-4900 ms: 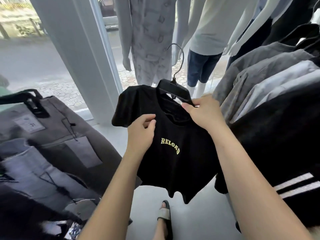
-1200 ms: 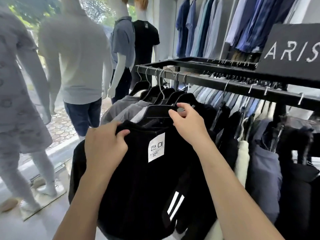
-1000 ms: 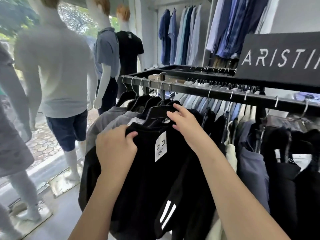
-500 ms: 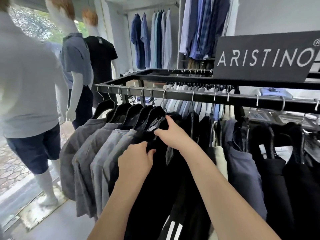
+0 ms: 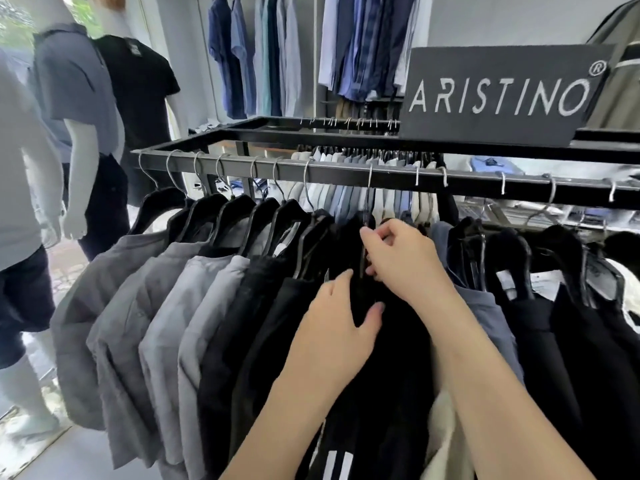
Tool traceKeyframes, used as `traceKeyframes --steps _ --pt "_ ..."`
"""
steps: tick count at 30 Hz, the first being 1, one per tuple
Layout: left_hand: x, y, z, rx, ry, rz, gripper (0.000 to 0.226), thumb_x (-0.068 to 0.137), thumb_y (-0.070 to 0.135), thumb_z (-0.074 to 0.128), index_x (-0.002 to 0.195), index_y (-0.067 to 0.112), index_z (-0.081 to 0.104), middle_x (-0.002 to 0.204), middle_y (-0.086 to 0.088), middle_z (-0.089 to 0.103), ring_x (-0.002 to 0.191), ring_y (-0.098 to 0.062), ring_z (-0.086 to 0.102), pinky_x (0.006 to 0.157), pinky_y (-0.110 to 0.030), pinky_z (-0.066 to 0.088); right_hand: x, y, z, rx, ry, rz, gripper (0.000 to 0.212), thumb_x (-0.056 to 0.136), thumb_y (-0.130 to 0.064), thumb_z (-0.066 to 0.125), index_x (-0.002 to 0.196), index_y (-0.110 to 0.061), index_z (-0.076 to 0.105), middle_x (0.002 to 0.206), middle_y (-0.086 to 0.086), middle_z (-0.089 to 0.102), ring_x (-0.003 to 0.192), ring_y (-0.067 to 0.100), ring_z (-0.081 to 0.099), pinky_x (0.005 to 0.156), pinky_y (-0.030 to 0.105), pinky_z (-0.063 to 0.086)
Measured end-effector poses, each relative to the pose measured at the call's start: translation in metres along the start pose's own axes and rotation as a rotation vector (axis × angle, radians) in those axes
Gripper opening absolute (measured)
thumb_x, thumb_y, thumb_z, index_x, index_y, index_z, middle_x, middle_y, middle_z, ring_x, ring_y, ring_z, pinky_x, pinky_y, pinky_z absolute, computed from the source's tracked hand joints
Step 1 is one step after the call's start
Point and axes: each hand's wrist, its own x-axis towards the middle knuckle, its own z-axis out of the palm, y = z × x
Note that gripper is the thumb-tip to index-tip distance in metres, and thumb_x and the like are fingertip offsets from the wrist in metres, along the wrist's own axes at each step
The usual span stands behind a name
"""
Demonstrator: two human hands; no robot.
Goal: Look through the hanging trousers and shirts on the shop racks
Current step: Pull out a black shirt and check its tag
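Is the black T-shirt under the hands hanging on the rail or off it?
Hanging. The black T-shirt hangs among the others; its hanger hook loops over the rail. The right hand grips its hanger.

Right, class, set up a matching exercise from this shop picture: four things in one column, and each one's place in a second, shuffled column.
Things:
1. brand sign
2. grey shirts
3. mannequin in a black top
4. right hand

Places:
A. left end of the near rail
B. on top of the rack
C. among the black garments mid-rail
D. by the window, far left

Pairs: 1-B, 2-A, 3-D, 4-C
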Motion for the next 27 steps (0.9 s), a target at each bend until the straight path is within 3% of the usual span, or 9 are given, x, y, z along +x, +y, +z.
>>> traceKeyframes --steps 2,5,7,9,12,15,19,24,27 --pt "0.002 -0.012 0.004 -0.007 -0.141 -0.087 0.070 0.092 0.035 0.056 0.151 0.029 0.019 0.127 0.002 0.056 0.110 -0.013 0.058 0.090 -0.022 0.047 -0.001 0.012 -0.006 0.008 -0.049 0.008 0.014 0.090 -0.039 0.058 0.089 -0.025 0.062 0.080 -0.005 0.072 0.083 0.015 0.070 0.086 0.042 0.056" --pt "0.012 -0.040 -0.012 -0.078 -0.133 -0.185 0.066 0.094 0.024 0.054 0.152 0.033 0.023 0.098 0.001 0.064 0.077 -0.011 0.062 0.067 -0.019 0.044 -0.003 0.024 -0.019 0.096 -0.063 0.025 0.017 0.094 -0.024 0.058 0.110 -0.024 0.063 0.093 -0.007 0.073 0.081 0.007 0.072 0.086 0.030 0.058" --pt "0.022 -0.059 -0.023 -0.083 -0.112 -0.239 0.059 0.094 0.027 0.056 0.148 0.034 0.035 0.114 0.000 0.065 0.093 -0.014 0.062 0.076 -0.020 0.041 -0.002 0.025 -0.028 0.229 -0.087 0.062 0.033 0.098 -0.016 0.055 0.130 -0.015 0.057 0.101 -0.003 0.072 0.085 0.005 0.073 0.080 0.021 0.058" --pt "0.030 -0.070 -0.032 -0.091 -0.129 -0.239 0.052 0.093 0.028 0.060 0.143 0.034 0.046 0.117 0.007 0.065 0.101 -0.007 0.058 0.078 -0.011 0.039 0.001 0.025 -0.032 0.358 -0.115 0.100 0.043 0.099 -0.009 0.052 0.142 -0.008 0.047 0.106 0.000 0.069 0.094 0.012 0.073 0.080 0.024 0.059" --pt "0.035 -0.076 -0.038 -0.100 -0.168 -0.209 0.045 0.091 0.028 0.063 0.134 0.038 0.055 0.096 0.018 0.066 0.089 0.003 0.056 0.072 -0.006 0.036 0.002 0.025 -0.032 0.373 -0.113 0.110 0.049 0.099 -0.006 0.049 0.147 -0.008 0.041 0.106 -0.002 0.067 0.097 0.013 0.072 0.083 0.026 0.060" --pt "0.036 -0.077 -0.039 -0.099 -0.175 -0.186 0.043 0.091 0.028 0.063 0.131 0.040 0.056 0.098 0.019 0.067 0.097 -0.003 0.059 0.078 -0.017 0.040 0.001 0.024 -0.032 0.335 -0.098 0.102 0.052 0.099 -0.007 0.050 0.149 -0.009 0.039 0.110 -0.002 0.068 0.097 0.011 0.072 0.086 0.027 0.059" --pt "0.032 -0.073 -0.038 -0.110 -0.185 -0.194 0.040 0.090 0.030 0.063 0.129 0.040 0.058 0.101 0.019 0.068 0.097 0.000 0.059 0.076 -0.014 0.039 0.002 0.024 -0.030 0.314 -0.090 0.098 0.051 0.099 -0.012 0.050 0.149 -0.010 0.039 0.109 -0.003 0.068 0.096 0.009 0.071 0.088 0.029 0.058" --pt "0.011 -0.040 -0.008 -0.220 -0.311 -0.116 0.038 0.090 0.048 0.055 0.128 0.046 0.053 0.110 0.018 0.068 0.106 -0.001 0.060 0.091 -0.021 0.044 -0.006 0.007 -0.025 -0.125 -0.177 0.074 0.058 0.098 -0.059 0.037 0.134 -0.018 0.056 0.122 -0.001 0.065 0.108 0.014 0.065 0.099 0.037 0.049" --pt "0.009 -0.030 0.023 -0.459 -0.509 -0.179 0.061 0.082 0.071 0.042 0.140 0.054 0.036 0.138 0.016 0.054 0.128 -0.002 0.048 0.110 -0.032 0.038 -0.009 -0.002 -0.016 -0.393 -0.260 0.025 0.056 0.095 -0.060 0.045 0.131 -0.018 0.052 0.117 0.000 0.062 0.110 0.021 0.059 0.082 0.032 0.044"
